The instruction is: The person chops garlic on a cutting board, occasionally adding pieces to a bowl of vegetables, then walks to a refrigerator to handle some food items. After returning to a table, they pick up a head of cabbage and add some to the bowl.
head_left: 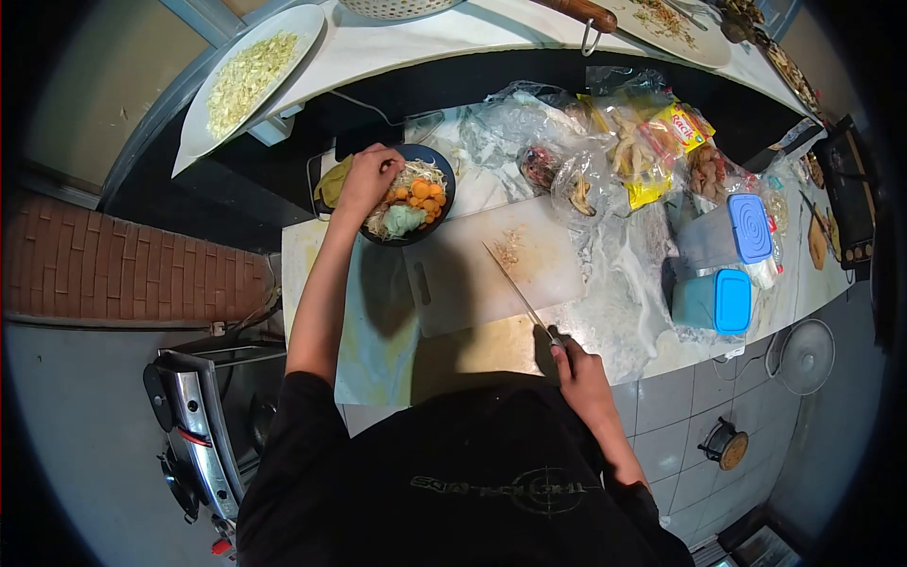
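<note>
My left hand (pixel 371 178) is over the far left of a dark plate (pixel 448 180), its fingers pinched together; whatever they hold, if anything, is hidden. On the plate lie orange carrot slices (pixel 422 194), bean sprouts (pixel 416 171) and a pale green clump (pixel 403 220). My right hand (pixel 579 373) grips a knife (pixel 515 285) by its handle, the blade slanting up and left over a white cutting board (pixel 557 241). Small brownish chopped bits (pixel 508 249) are scattered on the board near the blade's tip.
Plastic bags of ingredients (pixel 624 142) crowd the back right of the marble counter. Two blue-lidded containers (pixel 749 230) stand at the right. A white platter of shredded cabbage (pixel 302 42) rests on the raised ledge. A stove (pixel 194 425) is at lower left.
</note>
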`<control>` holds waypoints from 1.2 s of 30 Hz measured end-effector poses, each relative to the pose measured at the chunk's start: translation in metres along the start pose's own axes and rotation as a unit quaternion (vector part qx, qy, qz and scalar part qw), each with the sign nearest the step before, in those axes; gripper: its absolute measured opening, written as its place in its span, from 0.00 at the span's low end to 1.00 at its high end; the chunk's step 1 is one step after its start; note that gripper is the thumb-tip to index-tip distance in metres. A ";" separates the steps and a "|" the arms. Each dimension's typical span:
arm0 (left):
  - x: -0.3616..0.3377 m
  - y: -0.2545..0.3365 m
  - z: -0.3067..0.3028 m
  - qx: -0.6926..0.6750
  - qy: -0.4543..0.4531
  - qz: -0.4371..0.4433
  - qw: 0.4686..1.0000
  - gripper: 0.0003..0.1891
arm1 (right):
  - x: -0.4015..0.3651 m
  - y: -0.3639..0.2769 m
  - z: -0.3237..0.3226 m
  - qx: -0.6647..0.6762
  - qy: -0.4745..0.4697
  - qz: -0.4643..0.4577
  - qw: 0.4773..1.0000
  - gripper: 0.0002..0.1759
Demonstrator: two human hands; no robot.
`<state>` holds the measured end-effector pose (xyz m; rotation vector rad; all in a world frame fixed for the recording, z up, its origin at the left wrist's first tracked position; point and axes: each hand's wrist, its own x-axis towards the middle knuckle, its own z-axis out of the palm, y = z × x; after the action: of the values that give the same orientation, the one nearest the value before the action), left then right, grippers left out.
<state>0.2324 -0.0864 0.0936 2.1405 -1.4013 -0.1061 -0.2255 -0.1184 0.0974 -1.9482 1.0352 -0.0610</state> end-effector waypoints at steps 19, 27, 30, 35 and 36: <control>-0.199 0.118 0.121 -0.154 0.150 -0.124 0.969 0.05 | -0.024 0.012 0.009 0.031 -0.029 0.017 0.999 0.18; -0.198 0.110 0.127 -0.083 0.181 -0.053 0.979 0.06 | -0.020 0.005 0.013 0.000 -0.059 0.007 0.998 0.18; -0.199 0.114 0.124 -0.081 0.157 -0.084 0.981 0.06 | -0.017 0.002 0.013 0.006 -0.055 0.007 0.998 0.18; -0.197 0.116 0.125 -0.075 0.151 -0.097 0.981 0.08 | -0.017 0.000 0.015 -0.009 -0.053 -0.002 0.999 0.19; -0.196 0.117 0.124 -0.068 0.155 -0.093 0.981 0.09 | -0.017 -0.001 0.015 -0.009 -0.053 -0.002 0.999 0.19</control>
<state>0.0039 -0.0025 0.0022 2.0652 -0.9865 0.0581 -0.2291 -0.0959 0.0949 -1.9483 0.9649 0.0502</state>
